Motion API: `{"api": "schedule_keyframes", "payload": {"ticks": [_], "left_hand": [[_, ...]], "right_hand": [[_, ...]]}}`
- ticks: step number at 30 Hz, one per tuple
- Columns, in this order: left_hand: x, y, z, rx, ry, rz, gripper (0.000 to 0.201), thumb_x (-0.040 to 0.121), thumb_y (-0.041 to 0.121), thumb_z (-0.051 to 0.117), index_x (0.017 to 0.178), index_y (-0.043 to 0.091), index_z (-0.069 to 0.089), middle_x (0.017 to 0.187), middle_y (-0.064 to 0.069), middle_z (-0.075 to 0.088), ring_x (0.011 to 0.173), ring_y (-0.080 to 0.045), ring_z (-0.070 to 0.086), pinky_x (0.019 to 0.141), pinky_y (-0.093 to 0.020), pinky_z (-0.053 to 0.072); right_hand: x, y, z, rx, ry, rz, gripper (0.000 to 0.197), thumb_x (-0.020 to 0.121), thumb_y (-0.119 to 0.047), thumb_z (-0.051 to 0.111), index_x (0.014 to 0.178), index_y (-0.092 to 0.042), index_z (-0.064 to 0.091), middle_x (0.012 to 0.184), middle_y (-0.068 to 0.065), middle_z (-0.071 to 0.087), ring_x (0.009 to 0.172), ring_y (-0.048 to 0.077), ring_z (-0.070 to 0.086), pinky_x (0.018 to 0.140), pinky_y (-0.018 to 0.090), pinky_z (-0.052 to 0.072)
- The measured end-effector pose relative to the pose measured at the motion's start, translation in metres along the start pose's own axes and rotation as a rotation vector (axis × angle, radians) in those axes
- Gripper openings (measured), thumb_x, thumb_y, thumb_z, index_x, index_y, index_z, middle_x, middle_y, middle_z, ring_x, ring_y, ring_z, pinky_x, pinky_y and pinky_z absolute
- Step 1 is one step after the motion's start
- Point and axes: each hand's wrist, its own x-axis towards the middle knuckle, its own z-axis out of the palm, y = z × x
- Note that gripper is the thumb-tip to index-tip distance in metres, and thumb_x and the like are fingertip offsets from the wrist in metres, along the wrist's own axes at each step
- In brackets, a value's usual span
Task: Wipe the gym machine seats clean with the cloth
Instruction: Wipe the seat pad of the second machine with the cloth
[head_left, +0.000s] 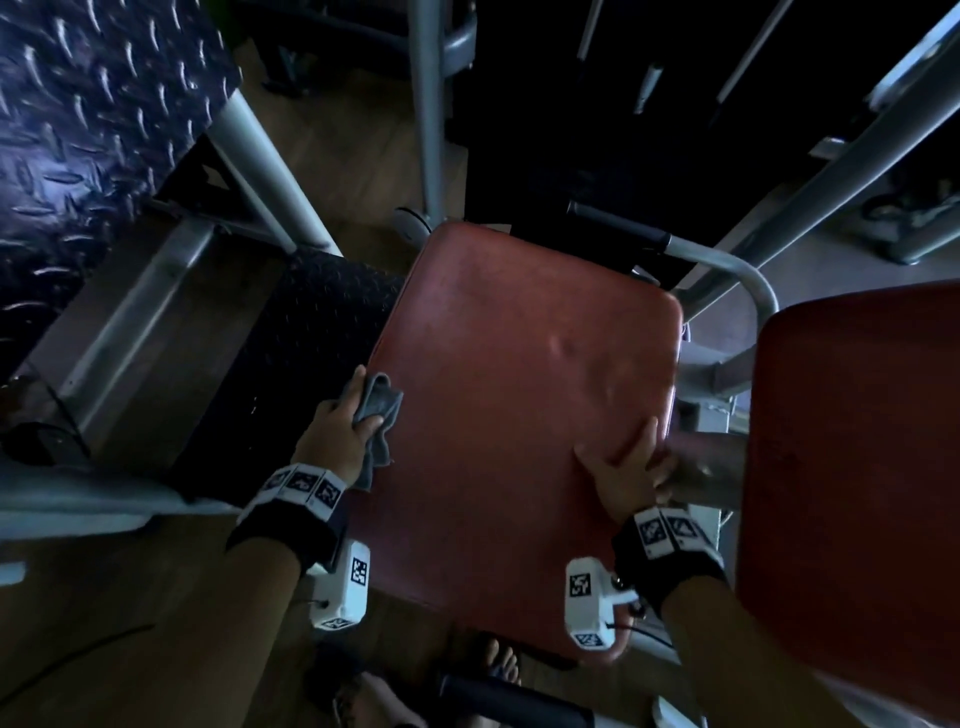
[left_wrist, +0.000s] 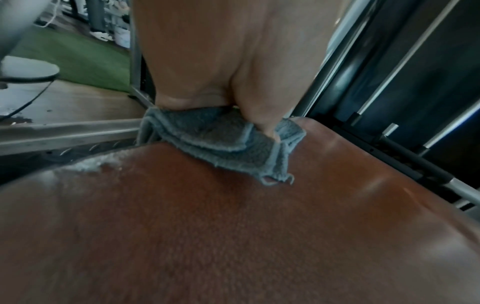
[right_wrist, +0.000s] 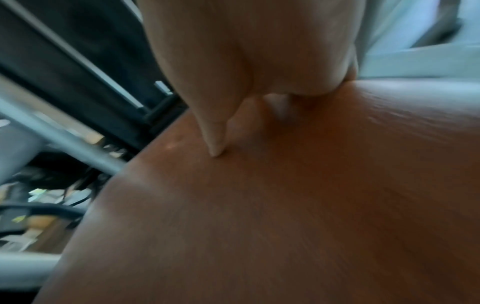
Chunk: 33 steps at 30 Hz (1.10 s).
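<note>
One gray cloth (head_left: 377, 415) is being gripped by the left hand (head_left: 337, 431) at the left edge of one red seat (head_left: 498, 395). The right hand (head_left: 626, 467) is being laid flat, fingers spread, at the seat's right edge. Bare seat is lying between both hands. A second red pad (head_left: 857, 467) is sitting just right of the right hand.

Dark diamond-plate metal footplate (head_left: 98, 119) upper left, grey steel frame tubes (head_left: 428, 104) behind, brown wooden floor (head_left: 130, 623), green turf strip (left_wrist: 78, 59), sandalled foot (head_left: 501, 667) below

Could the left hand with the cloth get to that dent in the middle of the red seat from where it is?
Probably yes. The left hand holds the cloth at the seat edge; bare padding lies between it and the dent.
</note>
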Motion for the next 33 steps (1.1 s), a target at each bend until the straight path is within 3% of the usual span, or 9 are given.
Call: {"api": "schedule_keyframes", "payload": {"ticks": [3, 9, 15, 25, 33], "left_hand": [[-0.018, -0.003, -0.001, 0.025, 0.009, 0.019, 0.066, 0.098, 0.037, 0.049, 0.152, 0.044, 0.012, 0.138, -0.015, 0.041, 0.111, -0.037, 0.056, 0.09, -0.041, 0.044], [-0.053, -0.026, 0.001, 0.014, 0.015, 0.02, 0.068, 0.097, 0.033, 0.053, 0.151, 0.044, 0.013, 0.142, -0.011, 0.039, 0.113, -0.036, 0.056, 0.091, -0.042, 0.046], [-0.022, -0.015, 0.001, -0.043, 0.018, 0.036, 0.065, 0.099, 0.03, 0.051, 0.151, 0.044, 0.015, 0.14, -0.011, 0.041, 0.112, -0.033, 0.056, 0.086, -0.035, 0.041], [-0.054, -0.029, 0.005, 0.014, 0.034, 0.067, 0.069, 0.096, 0.037, 0.051, 0.15, 0.049, 0.009, 0.141, -0.012, 0.035, 0.113, -0.037, 0.055, 0.09, -0.049, 0.049], [-0.035, -0.026, 0.003, -0.005, 0.003, 0.025, 0.069, 0.098, 0.041, 0.045, 0.144, 0.059, -0.003, 0.145, -0.004, 0.033, 0.115, -0.033, 0.055, 0.089, -0.051, 0.049]], "right_hand": [[-0.009, 0.008, 0.003, 0.009, -0.074, -0.01, 0.121, 0.067, -0.067, 0.072, 0.147, -0.049, -0.018, 0.158, 0.006, -0.026, 0.146, 0.042, -0.005, 0.115, 0.059, 0.007], [-0.005, 0.005, 0.003, -0.071, -0.116, -0.001, 0.128, 0.065, -0.073, 0.069, 0.142, -0.047, -0.029, 0.155, 0.007, -0.033, 0.145, 0.044, -0.006, 0.114, 0.06, 0.006], [0.001, 0.005, 0.005, -0.146, -0.111, 0.015, 0.129, 0.064, -0.078, 0.065, 0.14, -0.046, -0.033, 0.154, 0.01, -0.034, 0.144, 0.047, -0.001, 0.115, 0.061, 0.007], [-0.008, -0.005, 0.004, -0.206, -0.091, 0.042, 0.126, 0.066, -0.076, 0.065, 0.141, -0.045, -0.031, 0.155, 0.011, -0.031, 0.144, 0.048, 0.002, 0.116, 0.06, 0.01], [-0.01, -0.009, 0.004, -0.245, -0.085, 0.041, 0.126, 0.068, -0.076, 0.064, 0.141, -0.044, -0.032, 0.155, 0.014, -0.031, 0.143, 0.05, 0.005, 0.116, 0.06, 0.012]]}}
